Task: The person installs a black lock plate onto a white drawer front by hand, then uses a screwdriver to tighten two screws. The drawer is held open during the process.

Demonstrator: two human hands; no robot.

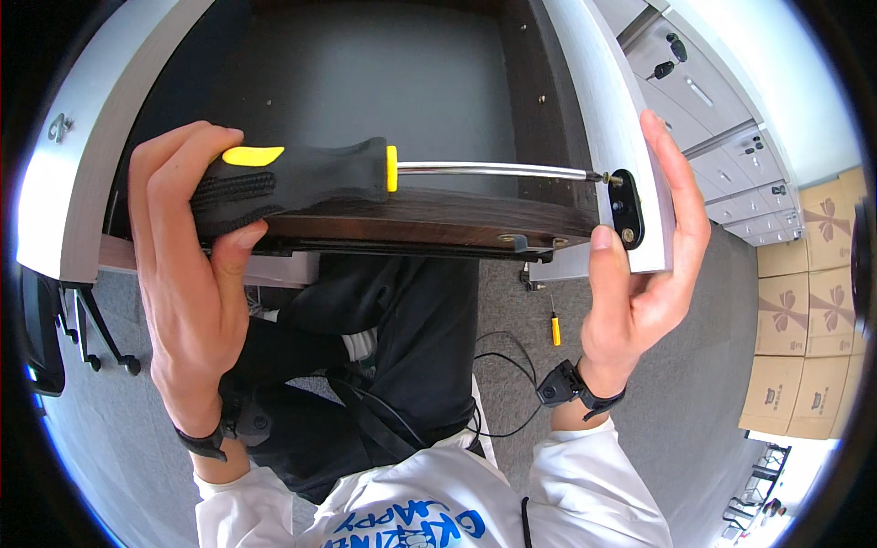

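Note:
My left hand [187, 265] is wrapped round the thick black and yellow handle of a screwdriver [301, 178]. Its long steel shaft runs to the right across an open dark brown drawer [402, 100]. The tip meets a brass screw [615, 180] at the upper end of a small black plate [626, 210], which lies on the inner face of the white drawer front [607, 100]. A second screw [628, 236] sits at the plate's lower end. My right hand [639, 292] grips the drawer front's edge, thumb beside the plate and fingers on the outer face.
A small yellow screwdriver [555, 329] and black cables [512, 365] lie on the grey carpet. Grey drawer cabinets [703, 100] with keys in their locks stand at the right, beside stacked cardboard boxes [795, 320]. A chair base [87, 329] is at the left.

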